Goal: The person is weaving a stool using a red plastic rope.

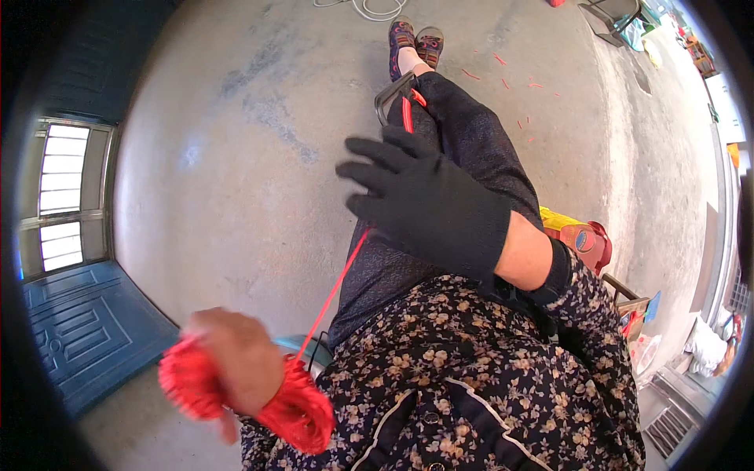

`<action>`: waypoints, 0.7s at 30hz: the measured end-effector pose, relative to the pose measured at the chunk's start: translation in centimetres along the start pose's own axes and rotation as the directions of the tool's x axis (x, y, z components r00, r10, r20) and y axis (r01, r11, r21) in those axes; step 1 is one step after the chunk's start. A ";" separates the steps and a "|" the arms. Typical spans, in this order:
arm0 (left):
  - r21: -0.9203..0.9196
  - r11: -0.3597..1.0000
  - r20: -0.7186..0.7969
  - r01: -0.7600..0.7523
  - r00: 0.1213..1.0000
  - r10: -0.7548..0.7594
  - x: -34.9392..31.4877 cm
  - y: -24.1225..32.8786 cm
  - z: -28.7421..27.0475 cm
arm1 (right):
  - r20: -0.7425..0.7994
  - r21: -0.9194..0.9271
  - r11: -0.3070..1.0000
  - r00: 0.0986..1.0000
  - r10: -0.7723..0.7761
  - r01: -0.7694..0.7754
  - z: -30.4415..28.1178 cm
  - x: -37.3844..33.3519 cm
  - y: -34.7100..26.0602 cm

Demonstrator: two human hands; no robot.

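My left hand (229, 353) is bare and closed around a thick hank of red string (302, 412) wound about it, low at the left; the hand is blurred. One red strand (338, 282) runs up from the hank under my right hand (428, 200) to a grey metal frame (390, 94) lying on my knee, where a short red length (407, 114) shows. My right hand wears a black glove, its fingers spread, resting over my thigh on the strand. Whether it pinches the strand I cannot tell.
I sit over a grey concrete floor (236, 173), legs stretched out, shoes (416, 39) at the top. Red string scraps (510, 78) litter the floor at upper right. A red and yellow container (581, 239) stands to my right, a blue door (86, 330) at left.
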State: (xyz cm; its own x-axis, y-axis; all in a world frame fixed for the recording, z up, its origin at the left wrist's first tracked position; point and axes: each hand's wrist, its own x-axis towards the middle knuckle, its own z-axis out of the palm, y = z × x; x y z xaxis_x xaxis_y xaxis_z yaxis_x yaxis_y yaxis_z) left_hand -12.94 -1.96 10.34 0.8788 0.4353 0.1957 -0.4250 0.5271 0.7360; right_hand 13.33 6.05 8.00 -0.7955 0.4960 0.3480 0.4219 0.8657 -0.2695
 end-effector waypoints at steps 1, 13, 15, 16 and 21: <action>0.068 0.990 -0.013 -0.123 0.992 0.124 0.4 1.5 1.1 | 0.049 0.099 0.991 0.994 -0.095 0.090 0.0 0.4 -0.1; 0.403 0.875 -0.858 0.269 0.445 0.258 7.9 -7.5 -6.2 | 0.450 0.890 -0.149 0.774 0.446 -0.431 -2.0 -8.0 -0.3; 0.492 0.818 -0.829 0.299 0.450 0.334 10.2 -9.3 -7.2 | 0.377 0.924 -0.127 0.794 0.477 -0.362 -1.7 -8.2 -1.1; 0.576 0.750 -0.791 0.325 0.455 0.410 11.3 -9.8 -7.3 | 0.400 0.915 -0.180 0.759 0.514 -0.361 -2.3 -7.9 -1.5; 0.585 0.733 -0.807 0.347 0.336 0.485 12.7 -11.0 -7.1 | 0.587 0.799 -0.430 0.705 0.398 -0.421 -3.5 -8.0 -1.8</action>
State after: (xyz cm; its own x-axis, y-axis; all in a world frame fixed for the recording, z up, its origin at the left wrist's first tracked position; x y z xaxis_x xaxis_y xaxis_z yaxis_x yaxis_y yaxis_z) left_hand 1.41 2.92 0.12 -0.0865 0.9912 -0.1004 0.1201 0.1104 0.9866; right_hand 20.44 0.77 8.82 -0.6479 0.6550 -0.3888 -0.1933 -0.6351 -0.7478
